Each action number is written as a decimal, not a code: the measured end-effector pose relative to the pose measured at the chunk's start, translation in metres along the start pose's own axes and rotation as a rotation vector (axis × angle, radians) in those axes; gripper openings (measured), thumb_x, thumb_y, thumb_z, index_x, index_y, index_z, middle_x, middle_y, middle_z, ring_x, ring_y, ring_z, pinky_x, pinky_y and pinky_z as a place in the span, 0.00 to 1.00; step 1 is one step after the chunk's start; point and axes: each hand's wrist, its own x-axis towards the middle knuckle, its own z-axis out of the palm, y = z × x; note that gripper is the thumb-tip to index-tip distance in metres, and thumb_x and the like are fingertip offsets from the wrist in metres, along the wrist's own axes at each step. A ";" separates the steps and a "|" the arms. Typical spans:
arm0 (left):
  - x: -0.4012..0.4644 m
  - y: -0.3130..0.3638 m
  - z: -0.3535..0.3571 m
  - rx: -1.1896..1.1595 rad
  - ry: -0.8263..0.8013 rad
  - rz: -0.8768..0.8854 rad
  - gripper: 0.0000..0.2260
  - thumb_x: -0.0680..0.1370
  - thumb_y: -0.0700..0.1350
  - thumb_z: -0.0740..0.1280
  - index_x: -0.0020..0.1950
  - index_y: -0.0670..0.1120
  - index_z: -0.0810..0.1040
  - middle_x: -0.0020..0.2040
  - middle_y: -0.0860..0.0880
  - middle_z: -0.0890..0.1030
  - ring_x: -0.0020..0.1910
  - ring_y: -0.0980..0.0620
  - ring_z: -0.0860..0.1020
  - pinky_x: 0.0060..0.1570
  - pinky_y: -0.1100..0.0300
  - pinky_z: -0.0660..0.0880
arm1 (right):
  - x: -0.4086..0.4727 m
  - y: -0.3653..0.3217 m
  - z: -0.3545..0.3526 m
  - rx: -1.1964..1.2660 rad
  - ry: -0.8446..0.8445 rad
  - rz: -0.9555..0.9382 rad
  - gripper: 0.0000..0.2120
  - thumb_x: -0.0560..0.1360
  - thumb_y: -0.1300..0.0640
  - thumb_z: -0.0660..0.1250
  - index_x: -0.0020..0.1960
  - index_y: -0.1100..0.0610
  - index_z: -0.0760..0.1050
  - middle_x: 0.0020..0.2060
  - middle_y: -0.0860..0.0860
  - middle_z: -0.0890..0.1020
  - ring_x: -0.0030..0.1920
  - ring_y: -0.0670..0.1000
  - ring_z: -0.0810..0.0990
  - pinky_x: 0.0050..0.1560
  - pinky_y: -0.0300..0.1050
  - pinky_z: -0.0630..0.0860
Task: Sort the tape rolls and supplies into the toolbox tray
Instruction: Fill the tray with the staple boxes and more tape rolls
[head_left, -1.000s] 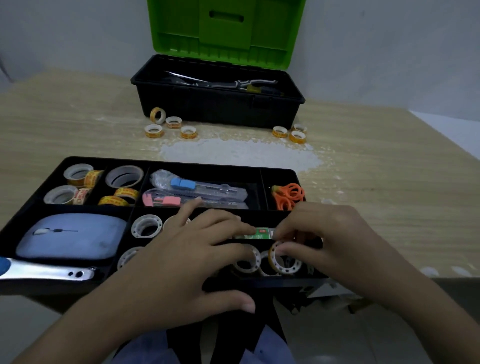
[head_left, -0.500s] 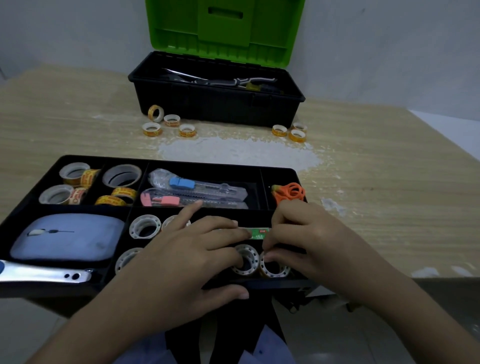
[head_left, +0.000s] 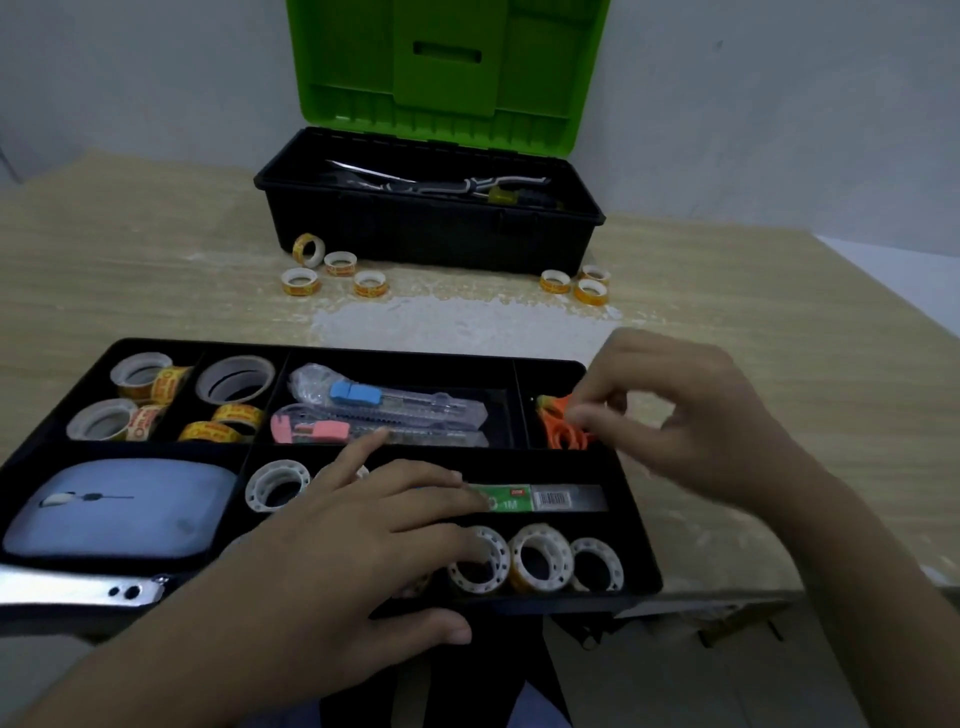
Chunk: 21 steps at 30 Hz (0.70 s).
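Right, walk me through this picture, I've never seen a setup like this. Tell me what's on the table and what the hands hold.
No machine here: a person wears a head camera that looks down at their own hands. The black tray holds tape rolls, two utility knives, a computer mouse and orange scissors. The left hand rests on the tray's near compartment. The right hand hovers by the scissors, blurred, seemingly holding nothing. Behind, an open toolbox stands on the wooden table, with yellow tape rolls in front of it.

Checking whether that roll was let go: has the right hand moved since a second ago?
Yes. The right hand left the clear rolls and rose toward the orange scissors compartment.
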 end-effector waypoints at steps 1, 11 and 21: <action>-0.001 -0.005 -0.004 0.027 -0.017 0.023 0.17 0.77 0.66 0.53 0.61 0.63 0.71 0.62 0.65 0.75 0.65 0.63 0.68 0.67 0.51 0.56 | 0.008 0.012 -0.003 0.011 0.049 0.039 0.07 0.73 0.54 0.68 0.40 0.57 0.80 0.35 0.48 0.78 0.35 0.44 0.76 0.38 0.36 0.72; 0.078 -0.078 -0.078 0.031 -0.135 0.128 0.16 0.76 0.64 0.57 0.57 0.59 0.76 0.55 0.60 0.80 0.53 0.58 0.76 0.56 0.53 0.72 | 0.068 0.165 0.023 -0.126 0.086 0.621 0.18 0.73 0.58 0.67 0.63 0.55 0.73 0.57 0.59 0.73 0.55 0.59 0.75 0.56 0.46 0.71; 0.235 -0.121 -0.010 0.082 -0.167 -0.147 0.16 0.77 0.49 0.65 0.64 0.48 0.74 0.57 0.49 0.79 0.55 0.50 0.76 0.51 0.56 0.73 | 0.059 0.180 0.033 -0.304 0.118 0.634 0.10 0.72 0.54 0.67 0.52 0.57 0.76 0.52 0.56 0.73 0.55 0.59 0.73 0.53 0.55 0.72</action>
